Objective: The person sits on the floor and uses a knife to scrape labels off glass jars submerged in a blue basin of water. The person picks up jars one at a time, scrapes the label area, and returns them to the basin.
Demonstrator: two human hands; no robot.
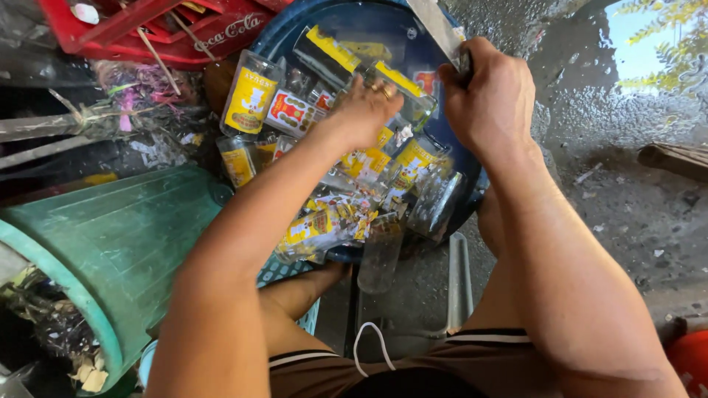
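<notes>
Item: seated person, two bare hands over a basin of glass bottles, head view, listed near to far.

1. Knees and dark shorts at 6 o'clock; a green plastic bin point(110, 243) lies tipped at 8 o'clock, just beside the left forearm.
2. Loose clear bottle point(380, 254) at centre, standing on wet ground at the basin's near edge, label off.
3. Blue basin point(295, 29), rim running from 11 to 3 o'clock, filled with yellow-labelled bottles point(251, 92) lying at mixed angles, touching one another.
4. Left hand point(365, 110), closed around the held bottle point(383, 81); a ring shows on one finger. The bottle's long axis runs from 10 o'clock down toward 4 o'clock, neck end hidden.
5. Right hand point(490, 92), fisted tight on the handle of a flat metal blade point(439, 26), which points up toward 11 o'clock.

Key relation: the blade lies at 2 o'clock from the left hand's grip, just beside the bottle's lower end; whether the edge touches the glass cannot be told. The right hand is the nearer to that end.

6. Red crate point(162, 29) at 10 o'clock, beyond the basin.
</notes>
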